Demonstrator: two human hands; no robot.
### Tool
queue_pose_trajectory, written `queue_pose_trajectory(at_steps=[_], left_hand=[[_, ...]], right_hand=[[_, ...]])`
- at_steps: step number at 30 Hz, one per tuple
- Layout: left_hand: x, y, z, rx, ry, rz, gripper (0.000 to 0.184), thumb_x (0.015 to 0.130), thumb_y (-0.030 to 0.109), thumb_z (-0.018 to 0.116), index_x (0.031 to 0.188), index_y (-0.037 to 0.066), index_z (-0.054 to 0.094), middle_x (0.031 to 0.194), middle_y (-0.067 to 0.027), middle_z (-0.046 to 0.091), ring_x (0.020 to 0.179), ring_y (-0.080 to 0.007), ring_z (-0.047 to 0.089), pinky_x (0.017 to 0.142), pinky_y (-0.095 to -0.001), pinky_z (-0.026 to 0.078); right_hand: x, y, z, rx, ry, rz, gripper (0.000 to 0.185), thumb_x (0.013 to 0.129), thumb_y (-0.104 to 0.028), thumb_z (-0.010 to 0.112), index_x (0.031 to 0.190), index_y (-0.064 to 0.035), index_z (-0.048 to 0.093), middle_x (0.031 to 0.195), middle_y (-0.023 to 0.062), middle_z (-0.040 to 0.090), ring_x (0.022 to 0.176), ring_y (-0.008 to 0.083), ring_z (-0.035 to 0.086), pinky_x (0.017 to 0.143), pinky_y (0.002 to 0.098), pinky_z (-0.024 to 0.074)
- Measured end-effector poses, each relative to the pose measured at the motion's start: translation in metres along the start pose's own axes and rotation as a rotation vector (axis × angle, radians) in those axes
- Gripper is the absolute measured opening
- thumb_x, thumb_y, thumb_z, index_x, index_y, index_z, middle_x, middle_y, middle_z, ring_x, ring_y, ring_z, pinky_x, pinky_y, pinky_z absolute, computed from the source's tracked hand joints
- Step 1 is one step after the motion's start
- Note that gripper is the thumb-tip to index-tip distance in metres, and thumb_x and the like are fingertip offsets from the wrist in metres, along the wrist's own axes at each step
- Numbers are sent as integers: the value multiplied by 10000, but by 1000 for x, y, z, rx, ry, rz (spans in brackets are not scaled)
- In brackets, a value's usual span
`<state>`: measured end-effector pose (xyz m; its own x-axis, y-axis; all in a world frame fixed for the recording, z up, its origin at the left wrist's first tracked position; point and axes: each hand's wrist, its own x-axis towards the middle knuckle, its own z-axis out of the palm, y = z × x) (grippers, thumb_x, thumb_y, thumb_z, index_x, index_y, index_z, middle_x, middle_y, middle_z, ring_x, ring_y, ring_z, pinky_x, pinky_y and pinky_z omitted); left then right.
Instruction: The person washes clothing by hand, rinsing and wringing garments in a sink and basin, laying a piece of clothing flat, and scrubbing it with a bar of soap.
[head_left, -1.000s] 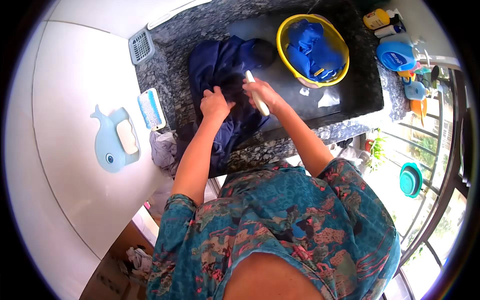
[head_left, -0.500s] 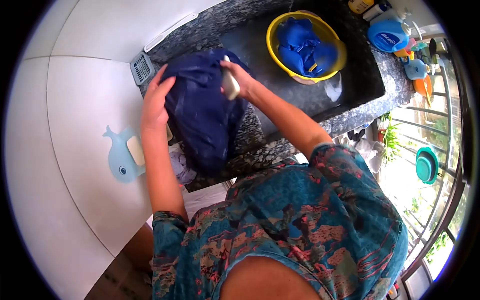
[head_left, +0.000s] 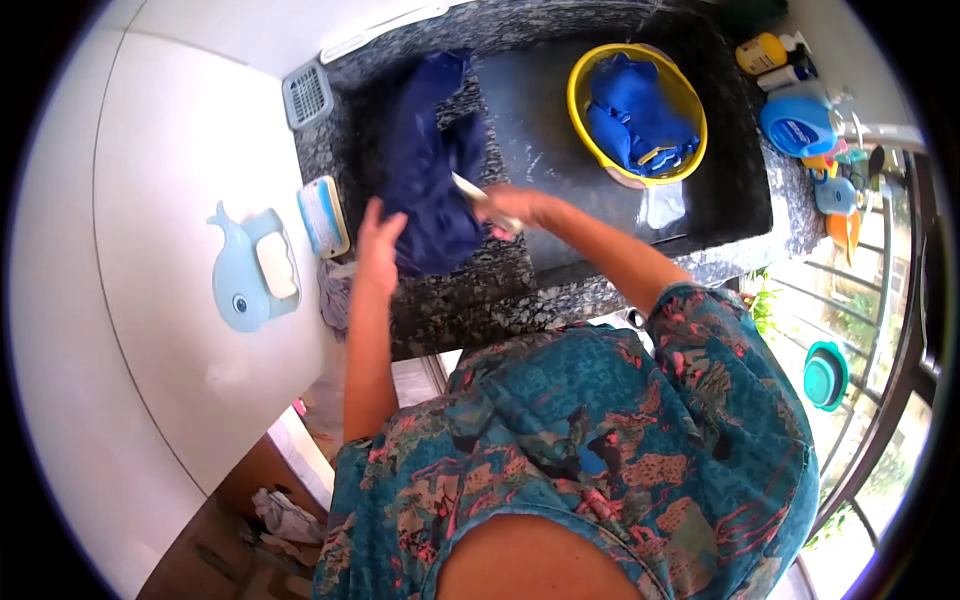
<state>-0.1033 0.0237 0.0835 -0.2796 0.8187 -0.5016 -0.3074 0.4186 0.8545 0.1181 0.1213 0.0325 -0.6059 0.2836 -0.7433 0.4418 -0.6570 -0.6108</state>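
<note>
A wet-looking dark blue garment (head_left: 420,190) lies bunched on the granite counter left of the sink. My left hand (head_left: 378,245) is at its near left edge, with fingers closed on the fabric; the fingertips are partly blurred. My right hand (head_left: 520,208) grips a pale-handled scrub brush (head_left: 508,222) at the garment's right side. The brush is tilted, and its bristles cannot be made out. To the right, a yellow basin (head_left: 578,120) in the dark sink (head_left: 540,190) holds bright blue cloth (head_left: 630,110).
A grey basket (head_left: 307,96) and a blue-and-white sponge-like block (head_left: 322,218) sit along the left wall. A whale-shaped holder (head_left: 245,285) is fixed to the tiles. Bottles, including a blue detergent bottle (head_left: 800,127), line the sink's right edge. A barred window (head_left: 870,330) is beyond.
The garment has shifted away from the counter's front edge and is bunched narrower. My left hand has moved down and right; my right hand has lowered with the brush.
</note>
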Motion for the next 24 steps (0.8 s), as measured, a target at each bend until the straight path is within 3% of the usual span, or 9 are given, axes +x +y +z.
queue_pose_trajectory(at_steps=[3, 7, 9, 11, 13, 15, 19, 23, 24], left_hand=[[-12, -107, -36, 136, 48, -144, 545, 870, 110, 634, 1358, -34, 437, 1214, -132, 598, 1088, -215, 569, 972, -299, 404], [-29, -86, -29, 218, -7, -4, 421, 881, 101, 616, 1256, -42, 490, 1122, -122, 629, 1003, -213, 597, 895, -296, 443], [-29, -73, -19, 360, -5, 117, 401, 877, 102, 618, 1224, -56, 492, 1070, -152, 644, 965, -234, 618, 863, -311, 461], [-30, -68, -9, 461, 27, 187, 397, 868, 103, 623, 1200, -69, 490, 1011, -195, 655, 927, -270, 643, 828, -335, 478], [-48, -65, 9, 766, 11, 320, 415, 830, 75, 630, 1186, -91, 499, 982, -288, 628, 924, -438, 625, 789, -435, 498], [-57, -87, 11, 940, -106, 391, 436, 817, 87, 636, 1188, -99, 501, 996, -296, 618, 922, -463, 600, 790, -466, 492], [-62, -82, 6, 866, -61, 409, 426, 830, 175, 659, 1136, -85, 517, 945, -289, 626, 923, -460, 601, 784, -437, 493], [-65, -52, 26, 842, 167, 191, 435, 832, 201, 683, 1130, -85, 546, 980, -269, 643, 907, -440, 623, 789, -444, 497], [-65, -50, 30, 819, 248, 128, 428, 831, 200, 689, 1125, -83, 561, 996, -270, 642, 906, -445, 622, 793, -454, 498]], right_hand=[[-24, 32, -6, 43, 109, 5, 676, 752, -213, 692, 1329, -1, 410, 815, 56, 580, 579, 115, 554, 487, 258, 478], [-43, -12, -18, -194, 377, -194, 605, 768, -280, 708, 1259, 3, 497, 854, 100, 635, 687, 126, 605, 567, 300, 507], [-44, -53, 9, -600, 657, -372, 611, 803, -365, 681, 1279, -37, 483, 1000, 189, 667, 917, 308, 670, 840, 387, 505], [-19, -55, 32, -801, 663, -800, 651, 809, -412, 687, 1309, -63, 460, 1057, 219, 642, 928, 349, 658, 827, 406, 516], [18, -35, 58, -1080, 626, -724, 746, 792, -514, 687, 1363, -112, 426, 1025, 215, 637, 903, 359, 661, 809, 431, 531], [51, -21, 64, -1333, 431, -427, 711, 790, -554, 653, 1312, -116, 450, 1021, 207, 630, 928, 369, 648, 765, 471, 507], [95, -34, 48, -1453, 860, -535, 636, 793, -516, 650, 1255, -111, 482, 1051, 184, 623, 947, 342, 633, 767, 462, 492], [115, -73, -6, -1073, 641, -94, 602, 789, -454, 652, 1253, -92, 520, 1118, 184, 653, 1061, 312, 637, 871, 453, 500], [121, -68, -22, -960, 617, -182, 610, 769, -453, 669, 1244, -95, 535, 1105, 181, 662, 1059, 306, 639, 872, 450, 498]])
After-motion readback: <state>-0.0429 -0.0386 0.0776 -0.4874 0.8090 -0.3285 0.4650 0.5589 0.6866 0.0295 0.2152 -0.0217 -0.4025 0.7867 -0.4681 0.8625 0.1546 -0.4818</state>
